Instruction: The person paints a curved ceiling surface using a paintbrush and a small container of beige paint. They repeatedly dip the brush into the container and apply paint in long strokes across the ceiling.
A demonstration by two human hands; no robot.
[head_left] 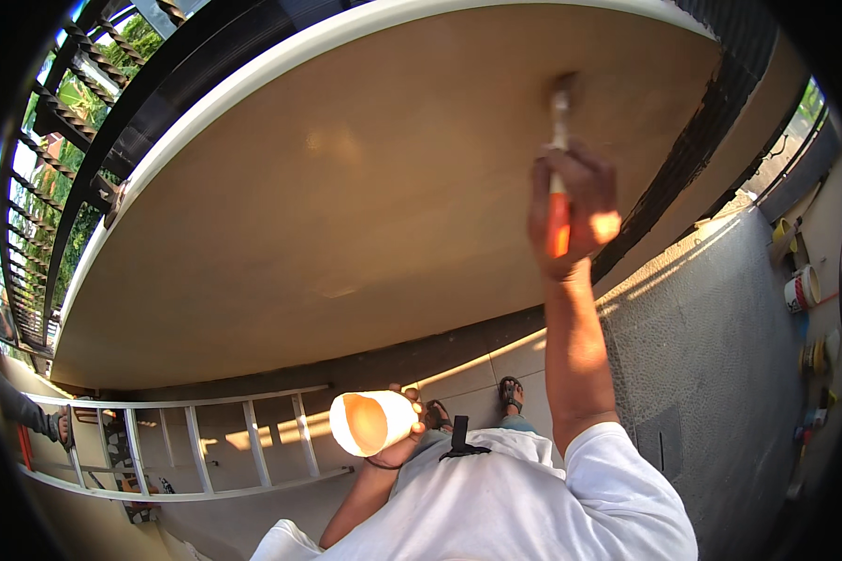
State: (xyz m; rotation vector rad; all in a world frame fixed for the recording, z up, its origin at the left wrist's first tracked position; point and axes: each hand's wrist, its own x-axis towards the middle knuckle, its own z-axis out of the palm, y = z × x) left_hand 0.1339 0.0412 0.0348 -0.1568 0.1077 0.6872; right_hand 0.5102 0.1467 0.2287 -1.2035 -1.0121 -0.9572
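My right hand [585,201] is raised, its fingers wrapped round a paintbrush [560,117] with an orange handle. The brush head is blurred and appears to meet the tan wall [299,215] near its upper right part. A few glossy patches show on that wall. Low in front of my body, my left hand [402,451] is closed round a white cup [401,416]. The cup tilts so that its open mouth shows, with tan-orange paint [365,423] inside.
A metal ladder [196,449] reaches in from the left, with another person's foot [65,427] on it. Twisted black railing bars [65,112] rise at upper left. A dark ribbed strip [683,150] borders the wall's right side. Several buckets, including a white one [803,290], stand far right.
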